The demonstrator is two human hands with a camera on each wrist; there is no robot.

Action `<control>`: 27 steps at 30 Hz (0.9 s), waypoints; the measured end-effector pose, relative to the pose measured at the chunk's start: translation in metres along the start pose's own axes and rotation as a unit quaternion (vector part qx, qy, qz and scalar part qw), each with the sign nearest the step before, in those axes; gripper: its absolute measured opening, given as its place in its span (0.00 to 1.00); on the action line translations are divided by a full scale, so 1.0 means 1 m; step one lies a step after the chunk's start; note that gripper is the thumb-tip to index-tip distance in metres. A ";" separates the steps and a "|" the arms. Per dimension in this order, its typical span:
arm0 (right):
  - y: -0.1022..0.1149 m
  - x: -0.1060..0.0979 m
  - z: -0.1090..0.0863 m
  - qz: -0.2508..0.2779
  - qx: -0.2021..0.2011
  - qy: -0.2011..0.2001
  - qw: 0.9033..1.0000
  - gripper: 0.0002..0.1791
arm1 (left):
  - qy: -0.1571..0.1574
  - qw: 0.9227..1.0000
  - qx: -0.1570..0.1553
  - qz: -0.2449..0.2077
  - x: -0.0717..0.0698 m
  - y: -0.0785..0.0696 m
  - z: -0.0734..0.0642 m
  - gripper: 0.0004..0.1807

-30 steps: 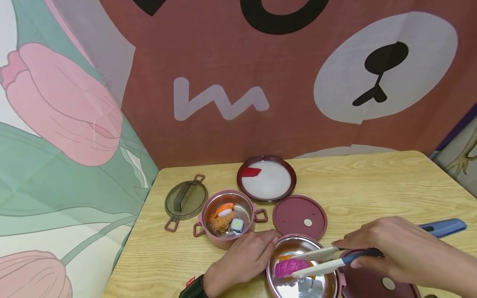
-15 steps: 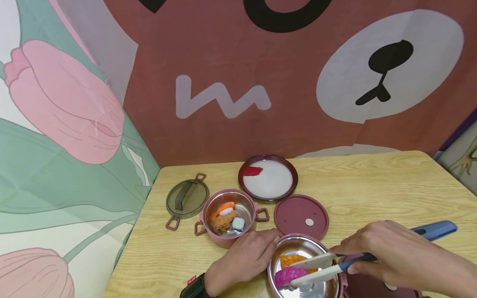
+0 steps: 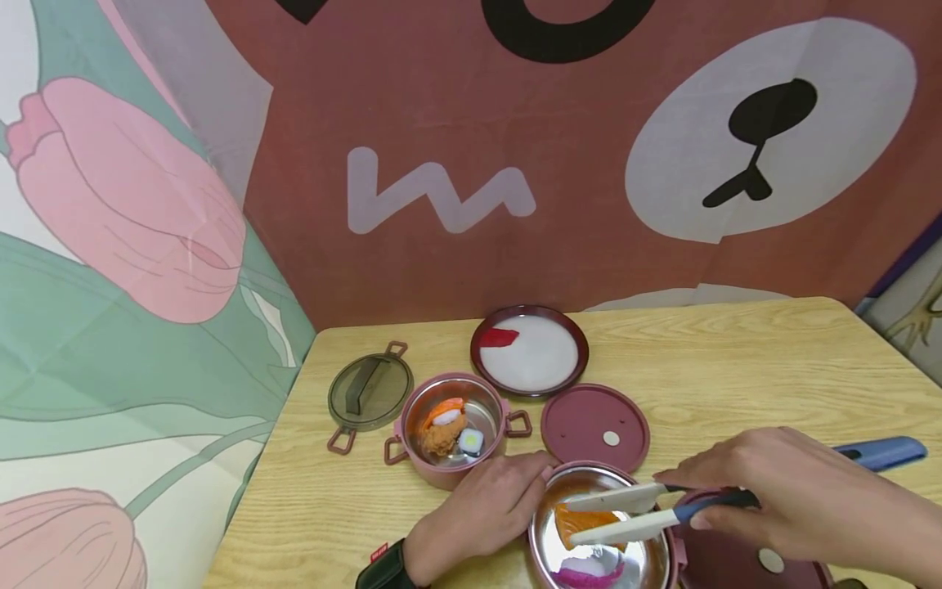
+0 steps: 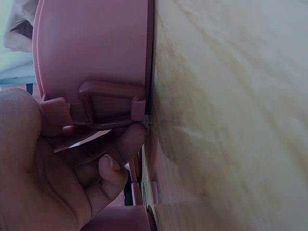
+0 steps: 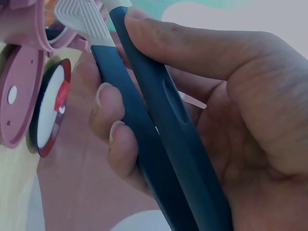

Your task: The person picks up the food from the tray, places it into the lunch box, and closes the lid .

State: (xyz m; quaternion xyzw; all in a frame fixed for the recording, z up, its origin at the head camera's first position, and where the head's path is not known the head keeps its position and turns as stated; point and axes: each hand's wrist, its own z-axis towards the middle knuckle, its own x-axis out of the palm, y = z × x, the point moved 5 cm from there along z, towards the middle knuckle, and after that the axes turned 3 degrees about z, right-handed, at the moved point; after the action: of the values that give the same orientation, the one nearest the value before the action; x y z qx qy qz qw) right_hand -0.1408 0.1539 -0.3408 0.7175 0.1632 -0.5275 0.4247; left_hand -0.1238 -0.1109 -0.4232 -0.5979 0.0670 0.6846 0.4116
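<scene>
My right hand (image 3: 773, 491) grips blue-handled tongs (image 5: 168, 120) with white tips, fingers and thumb on opposite arms. The tips reach into the near pink pot (image 3: 540, 532), spread either side of an orange toy food slice (image 3: 585, 521) with pale lines. A purple-and-white toy sushi piece (image 3: 589, 570) lies by the pot's near wall. My left hand (image 3: 489, 507) holds the pot's left side; in the left wrist view its fingers curl at the pot's handle (image 4: 110, 91).
A second pink pot (image 3: 456, 474) contains several toy foods. Around it are a glass lid (image 3: 384, 393), a dark-rimmed plate (image 3: 533, 360) with a red piece (image 3: 500, 338), and a maroon lid (image 3: 581, 421). Another maroon lid (image 3: 724, 544) lies right of the near pot.
The purple piece, earlier at the tong tips, has dropped and turned over near the pot's front wall. The tongs have shifted onto the orange slice. My left hand stays in place.
</scene>
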 end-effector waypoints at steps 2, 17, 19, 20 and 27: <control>-0.002 -0.003 -0.002 -0.008 0.012 -0.002 1.000 0.20 | 0.001 1.000 0.000 -0.002 0.000 0.000 0.000 0.16; 0.004 -0.001 -0.003 0.014 0.003 0.029 0.999 0.21 | 0.006 1.000 -0.005 -0.003 0.001 0.001 0.000 0.16; 0.001 -0.007 -0.004 0.005 0.014 0.026 1.000 0.22 | 0.006 1.000 -0.003 -0.001 0.001 0.000 0.000 0.16; -0.001 -0.010 -0.006 -0.006 0.021 0.021 1.000 0.23 | 0.006 1.000 -0.004 0.000 0.001 0.000 0.000 0.16; -0.010 -0.033 -0.011 -0.105 0.079 -0.050 0.990 0.24 | 0.017 1.000 -0.013 -0.003 0.001 0.001 0.000 0.17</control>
State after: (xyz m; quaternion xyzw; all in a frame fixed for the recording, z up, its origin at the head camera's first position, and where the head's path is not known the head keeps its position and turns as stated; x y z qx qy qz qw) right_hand -0.1544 0.1754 -0.3148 0.7002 0.1738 -0.6157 0.3170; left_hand -0.1240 -0.1110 -0.4244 -0.6153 0.0629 0.6736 0.4046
